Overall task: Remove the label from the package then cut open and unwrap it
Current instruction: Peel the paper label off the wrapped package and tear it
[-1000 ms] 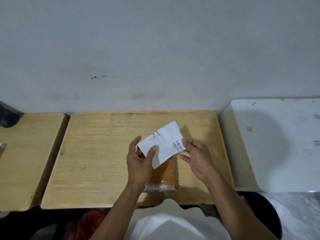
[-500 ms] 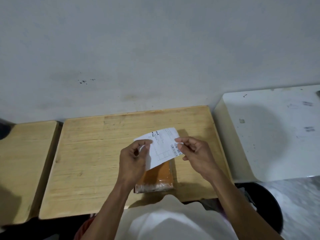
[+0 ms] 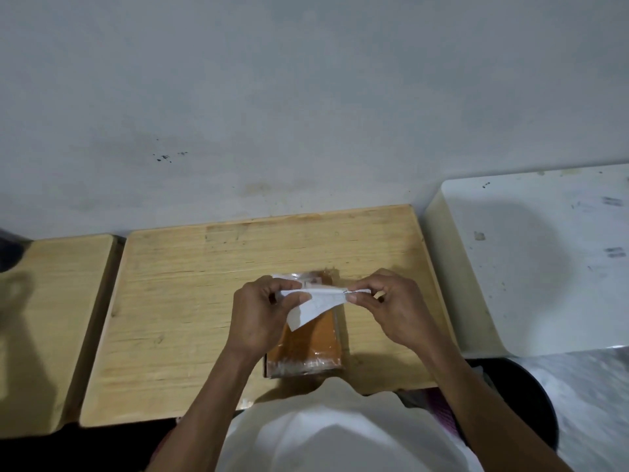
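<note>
A: Surface & room?
B: Pale wooden desk (image 3: pixel 190 301), mid-frame, grain running left-right. A second wooden desk (image 3: pixel 51 318) sits just beside it at the left edge, thin dark gap btw them. White cabinet top (image 3: pixel 544 267) at the right, scuffed w/ a few dark marks. Grey wall (image 3: pixel 306 97) fills the upper half; small black specks left of centre. Marbled floor (image 3: pixel 592 403) in the lower right corner.

A: Hands?
B: Both come up from the bottom of the frame, forearms bare, meeting over the centre of the desk. Left hand (image 3: pixel 258 318): fingers curled, thumb & fingertips pinching the left end of the label (image 3: pixel 316 303). Right hand (image 3: pixel 398 308): fingers curled too, thumb & forefinger pinching the label's right end. Knuckles face the camera.

A: Label?
B: White paper, off the package, held in the air btw the two hands. Looks folded along its top edge; a loose corner hangs down toward lower left. Faint print on it, too small to read.

A: Package?
B: Package (image 3: pixel 306 345) lies flat on the desk, right under the hands, near the desk's front edge. Orange-brown inside clear shiny wrap; wrap bunched at the near end. Far end partly hidden by the label & fingers. White shirt (image 3: pixel 323 437) fills bottom centre.
</note>
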`<state>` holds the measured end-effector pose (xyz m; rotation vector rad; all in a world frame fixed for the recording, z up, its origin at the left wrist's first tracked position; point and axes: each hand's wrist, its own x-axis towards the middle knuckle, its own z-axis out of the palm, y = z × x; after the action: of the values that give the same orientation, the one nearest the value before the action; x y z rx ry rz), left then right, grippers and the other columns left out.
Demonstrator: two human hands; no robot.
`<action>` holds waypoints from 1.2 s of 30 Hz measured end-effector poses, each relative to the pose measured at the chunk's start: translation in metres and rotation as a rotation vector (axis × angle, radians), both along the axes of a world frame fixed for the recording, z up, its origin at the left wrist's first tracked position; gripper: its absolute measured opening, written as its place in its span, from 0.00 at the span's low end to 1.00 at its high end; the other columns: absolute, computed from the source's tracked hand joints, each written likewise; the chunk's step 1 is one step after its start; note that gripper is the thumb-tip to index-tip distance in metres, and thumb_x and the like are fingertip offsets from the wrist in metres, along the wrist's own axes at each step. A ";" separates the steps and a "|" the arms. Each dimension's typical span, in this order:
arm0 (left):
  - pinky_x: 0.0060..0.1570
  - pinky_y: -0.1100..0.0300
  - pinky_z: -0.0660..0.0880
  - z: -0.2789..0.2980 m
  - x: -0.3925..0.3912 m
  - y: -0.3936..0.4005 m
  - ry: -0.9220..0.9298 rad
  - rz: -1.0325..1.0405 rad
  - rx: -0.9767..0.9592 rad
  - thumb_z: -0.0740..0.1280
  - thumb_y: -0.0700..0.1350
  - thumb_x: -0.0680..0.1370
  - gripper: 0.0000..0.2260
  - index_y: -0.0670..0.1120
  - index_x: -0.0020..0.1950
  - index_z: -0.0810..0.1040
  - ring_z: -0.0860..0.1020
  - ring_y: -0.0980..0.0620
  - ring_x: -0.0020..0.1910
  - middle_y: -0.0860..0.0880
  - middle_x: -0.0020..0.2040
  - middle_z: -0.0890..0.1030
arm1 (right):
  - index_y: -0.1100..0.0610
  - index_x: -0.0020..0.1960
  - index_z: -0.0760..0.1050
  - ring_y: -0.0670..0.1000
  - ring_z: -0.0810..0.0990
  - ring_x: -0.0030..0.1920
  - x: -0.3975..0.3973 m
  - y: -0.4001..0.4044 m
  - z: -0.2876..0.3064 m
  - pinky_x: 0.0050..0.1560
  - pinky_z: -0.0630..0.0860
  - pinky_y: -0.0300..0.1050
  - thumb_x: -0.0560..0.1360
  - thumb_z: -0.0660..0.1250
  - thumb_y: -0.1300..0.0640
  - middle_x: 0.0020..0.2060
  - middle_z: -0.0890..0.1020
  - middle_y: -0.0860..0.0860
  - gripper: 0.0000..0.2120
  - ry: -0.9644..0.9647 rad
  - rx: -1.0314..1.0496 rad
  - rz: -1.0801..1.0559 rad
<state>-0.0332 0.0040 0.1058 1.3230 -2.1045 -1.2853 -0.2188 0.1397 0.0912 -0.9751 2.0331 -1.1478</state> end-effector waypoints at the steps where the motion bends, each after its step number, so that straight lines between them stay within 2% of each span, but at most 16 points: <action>1: 0.39 0.56 0.78 0.000 -0.001 -0.001 -0.033 -0.027 -0.074 0.77 0.48 0.72 0.06 0.49 0.47 0.88 0.80 0.56 0.43 0.52 0.45 0.82 | 0.51 0.48 0.85 0.42 0.78 0.44 -0.001 -0.001 -0.001 0.41 0.70 0.29 0.72 0.76 0.55 0.42 0.80 0.45 0.06 0.049 0.002 0.018; 4: 0.37 0.62 0.75 -0.002 -0.003 -0.006 -0.023 -0.011 -0.032 0.77 0.48 0.72 0.11 0.44 0.50 0.85 0.75 0.61 0.44 0.60 0.46 0.74 | 0.50 0.49 0.84 0.40 0.74 0.50 -0.008 -0.003 -0.002 0.45 0.69 0.27 0.72 0.75 0.53 0.47 0.74 0.43 0.06 0.134 0.028 0.058; 6: 0.37 0.60 0.78 -0.002 -0.004 -0.010 0.026 0.002 0.053 0.78 0.47 0.71 0.15 0.40 0.53 0.82 0.76 0.65 0.44 0.68 0.44 0.74 | 0.49 0.48 0.83 0.39 0.75 0.53 -0.011 -0.004 0.002 0.48 0.73 0.32 0.74 0.73 0.52 0.50 0.75 0.40 0.04 0.087 0.059 0.073; 7: 0.37 0.56 0.80 -0.002 -0.004 -0.012 0.013 -0.022 0.048 0.77 0.47 0.72 0.12 0.43 0.51 0.83 0.78 0.63 0.45 0.67 0.46 0.78 | 0.49 0.47 0.82 0.40 0.77 0.52 -0.013 -0.005 0.002 0.48 0.76 0.37 0.75 0.72 0.52 0.50 0.78 0.39 0.03 0.057 0.079 0.089; 9: 0.38 0.46 0.80 0.000 -0.006 -0.014 -0.012 -0.069 0.056 0.76 0.49 0.73 0.04 0.49 0.44 0.86 0.82 0.53 0.43 0.57 0.44 0.84 | 0.51 0.47 0.82 0.41 0.80 0.49 -0.014 -0.008 0.005 0.46 0.80 0.43 0.76 0.70 0.51 0.46 0.83 0.41 0.04 0.032 0.103 0.125; 11: 0.37 0.43 0.80 0.003 -0.009 -0.015 -0.024 -0.091 0.083 0.75 0.49 0.74 0.03 0.51 0.42 0.86 0.83 0.49 0.42 0.54 0.42 0.86 | 0.48 0.46 0.82 0.40 0.81 0.46 -0.015 -0.014 0.010 0.44 0.76 0.35 0.77 0.70 0.51 0.42 0.84 0.39 0.03 0.037 0.083 0.156; 13: 0.38 0.46 0.80 0.006 -0.013 -0.015 -0.033 -0.103 0.090 0.74 0.48 0.75 0.02 0.52 0.42 0.87 0.82 0.51 0.42 0.55 0.42 0.86 | 0.47 0.47 0.82 0.37 0.80 0.44 -0.016 -0.020 0.014 0.40 0.71 0.29 0.77 0.69 0.52 0.40 0.83 0.37 0.03 0.052 0.057 0.177; 15: 0.36 0.55 0.79 0.010 -0.017 -0.017 -0.018 -0.117 0.081 0.74 0.47 0.75 0.04 0.56 0.41 0.86 0.82 0.57 0.40 0.58 0.41 0.85 | 0.48 0.46 0.81 0.37 0.79 0.43 -0.015 -0.025 0.017 0.40 0.69 0.28 0.78 0.68 0.54 0.38 0.82 0.37 0.04 0.054 0.049 0.195; 17: 0.32 0.64 0.76 0.014 -0.022 -0.018 -0.021 -0.153 0.049 0.74 0.47 0.75 0.06 0.58 0.42 0.85 0.81 0.60 0.38 0.61 0.40 0.84 | 0.48 0.47 0.80 0.39 0.79 0.43 -0.013 -0.031 0.019 0.41 0.71 0.32 0.78 0.67 0.54 0.39 0.81 0.38 0.04 0.116 0.053 0.225; 20: 0.33 0.66 0.73 0.017 -0.032 -0.019 -0.065 -0.153 -0.046 0.74 0.47 0.76 0.04 0.49 0.46 0.88 0.79 0.60 0.37 0.56 0.42 0.84 | 0.50 0.46 0.79 0.41 0.78 0.42 -0.015 -0.040 0.017 0.42 0.75 0.40 0.78 0.66 0.56 0.38 0.80 0.39 0.04 0.227 0.080 0.237; 24: 0.32 0.75 0.70 0.019 -0.039 -0.022 -0.029 -0.093 -0.127 0.75 0.49 0.74 0.05 0.48 0.44 0.88 0.79 0.66 0.35 0.56 0.40 0.85 | 0.52 0.40 0.78 0.37 0.77 0.37 -0.012 -0.052 0.017 0.38 0.70 0.29 0.77 0.68 0.61 0.33 0.79 0.40 0.08 0.125 0.042 0.088; 27: 0.33 0.76 0.71 0.026 -0.043 -0.014 0.014 -0.097 -0.216 0.74 0.46 0.75 0.03 0.48 0.44 0.88 0.79 0.66 0.35 0.54 0.41 0.86 | 0.55 0.42 0.81 0.41 0.79 0.38 -0.012 -0.057 0.005 0.37 0.75 0.35 0.77 0.68 0.61 0.36 0.82 0.45 0.06 -0.104 0.080 -0.164; 30: 0.30 0.72 0.74 0.038 -0.035 -0.021 0.115 0.056 -0.155 0.75 0.47 0.74 0.02 0.50 0.45 0.87 0.81 0.66 0.36 0.61 0.40 0.83 | 0.58 0.41 0.82 0.60 0.83 0.40 -0.044 -0.039 -0.013 0.42 0.83 0.56 0.74 0.70 0.61 0.38 0.83 0.56 0.04 -0.464 0.015 -0.616; 31: 0.32 0.67 0.77 0.038 -0.031 -0.028 0.128 0.102 -0.109 0.75 0.48 0.74 0.02 0.51 0.45 0.87 0.82 0.65 0.38 0.61 0.41 0.83 | 0.58 0.39 0.82 0.59 0.82 0.38 -0.055 -0.031 -0.014 0.42 0.81 0.56 0.74 0.71 0.61 0.35 0.82 0.56 0.05 -0.496 -0.021 -0.703; 34: 0.38 0.54 0.79 0.026 -0.023 -0.046 0.061 0.098 0.043 0.73 0.47 0.76 0.04 0.50 0.42 0.87 0.83 0.54 0.41 0.54 0.41 0.86 | 0.55 0.40 0.80 0.50 0.76 0.36 -0.062 -0.024 -0.002 0.37 0.73 0.44 0.77 0.69 0.59 0.31 0.79 0.49 0.08 -0.444 -0.094 -0.632; 36: 0.41 0.49 0.79 0.017 -0.027 -0.045 0.016 0.052 0.113 0.70 0.45 0.78 0.06 0.49 0.44 0.86 0.82 0.49 0.45 0.51 0.44 0.86 | 0.57 0.42 0.82 0.49 0.79 0.36 -0.047 -0.032 0.017 0.38 0.75 0.43 0.77 0.70 0.60 0.32 0.82 0.49 0.06 -0.389 -0.173 -0.432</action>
<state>-0.0603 -0.0407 0.1228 1.3984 -1.9994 -1.4068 -0.2658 0.1076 0.1081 -0.3440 1.8878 -1.6177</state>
